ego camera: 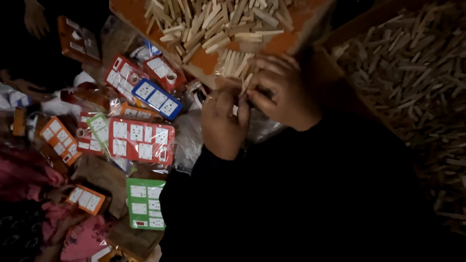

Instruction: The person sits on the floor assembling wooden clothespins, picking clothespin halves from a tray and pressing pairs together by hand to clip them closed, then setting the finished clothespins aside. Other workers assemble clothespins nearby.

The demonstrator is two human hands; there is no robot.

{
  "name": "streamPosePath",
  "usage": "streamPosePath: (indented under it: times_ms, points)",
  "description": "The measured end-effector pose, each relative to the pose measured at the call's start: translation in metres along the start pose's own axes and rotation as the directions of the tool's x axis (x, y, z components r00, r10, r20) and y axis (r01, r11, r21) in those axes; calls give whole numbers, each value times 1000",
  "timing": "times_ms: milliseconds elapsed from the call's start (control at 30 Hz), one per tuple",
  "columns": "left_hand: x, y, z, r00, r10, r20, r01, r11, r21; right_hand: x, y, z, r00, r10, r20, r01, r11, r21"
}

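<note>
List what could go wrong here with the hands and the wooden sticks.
1. The sticks on the orange tray are heaped loosely up to its near edge; a nudge from the right hand could spill them.
2. Both hands, the left hand included, pinch a thin wooden stick; it might snap or splinter.
3. Dim light makes slips likelier.

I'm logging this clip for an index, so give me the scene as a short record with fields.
left hand: fingers curled, meeting the right hand; what it grips is unclear
right hand: holds a thin wooden stick
in front: orange board bearing a pile of pale sticks
right side: large heap of sticks
left side: carded packs in plastic, red pack, blue pack, green pack
lighting: dim
</note>
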State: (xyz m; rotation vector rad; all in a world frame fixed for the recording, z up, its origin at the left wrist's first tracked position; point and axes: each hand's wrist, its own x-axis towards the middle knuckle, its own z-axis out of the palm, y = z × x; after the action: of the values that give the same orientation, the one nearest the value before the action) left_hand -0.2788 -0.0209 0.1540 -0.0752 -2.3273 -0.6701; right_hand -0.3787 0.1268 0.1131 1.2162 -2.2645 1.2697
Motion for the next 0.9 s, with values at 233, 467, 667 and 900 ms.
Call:
streamPosePath:
  times_ms: [233, 467, 667, 900]
  points:
    - [-3, -9, -1, 996, 46, 79, -35, 990, -134, 1, 0, -8, 997, 40, 59, -40, 999, -9]
    - [7, -9, -2, 996, 88, 33, -92, 986, 139, 0, 2, -11, 998, 33, 55, -34, 999, 28]
    - [36, -24, -8, 951, 252, 181, -274, 956, 109, 1, 3, -11, 996, 47, 78, -51, 997, 51]
    - [42, -33, 1, 953, 200, 226, -199, 980, -31, -2, 7, -12, 993, 74, 88, -77, 996, 34]
